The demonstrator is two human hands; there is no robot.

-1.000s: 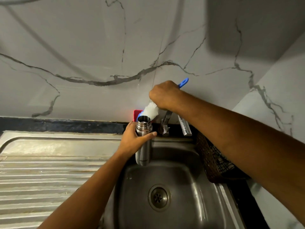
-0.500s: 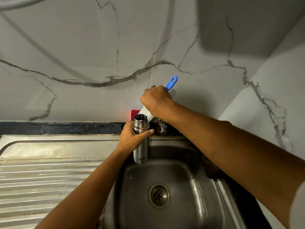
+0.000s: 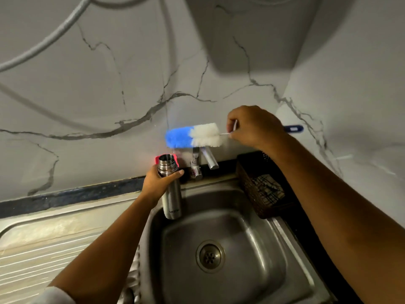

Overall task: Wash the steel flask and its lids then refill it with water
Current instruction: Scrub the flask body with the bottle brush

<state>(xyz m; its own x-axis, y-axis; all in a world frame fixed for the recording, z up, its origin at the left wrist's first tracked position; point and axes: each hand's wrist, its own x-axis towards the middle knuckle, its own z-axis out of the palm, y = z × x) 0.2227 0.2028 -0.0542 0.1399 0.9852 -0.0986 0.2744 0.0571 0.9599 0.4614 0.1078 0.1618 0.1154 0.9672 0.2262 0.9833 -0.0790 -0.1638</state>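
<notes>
Dim warm light, soft focus, wide-angle bending at edges.

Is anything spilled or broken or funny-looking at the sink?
Nothing looks spilled or broken. The left hand holds the open steel flask upright over the sink, and the right hand holds the bottle brush sideways above it. The dark lines on the wall are marble pattern, not cracks.

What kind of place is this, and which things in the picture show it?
Most likely a home kitchen, at the washing-up corner. A steel sink with a ribbed draining board sits under a tap, against a marble-patterned wall; a dark basket stands beside the basin.
</notes>
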